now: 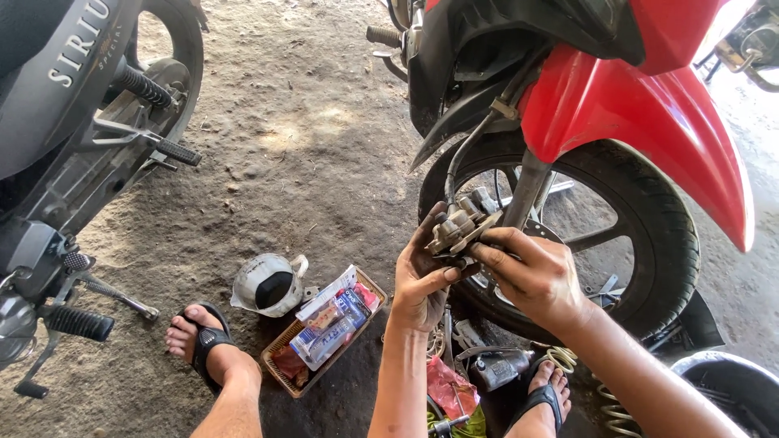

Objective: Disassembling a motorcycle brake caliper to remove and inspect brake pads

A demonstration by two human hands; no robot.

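Note:
A grey metal brake caliper (461,223) hangs on its black hose beside the front wheel (649,243) of a red motorbike (649,105). My left hand (422,280) cups the caliper from below and the left, fingers curled around its body. From the right, my right hand (531,272) pinches the caliper's lower edge with thumb and fingers. Both hands sit just in front of the fork leg (526,191) and the wheel's spokes.
A black motorbike (57,138) with footpegs stands at left. On the dirt ground lie a small basket (320,341) of packaged parts, a white cut-open container (268,284), tools and a red rag (450,385). My sandalled feet (199,337) rest near them. A black tub (730,389) is at bottom right.

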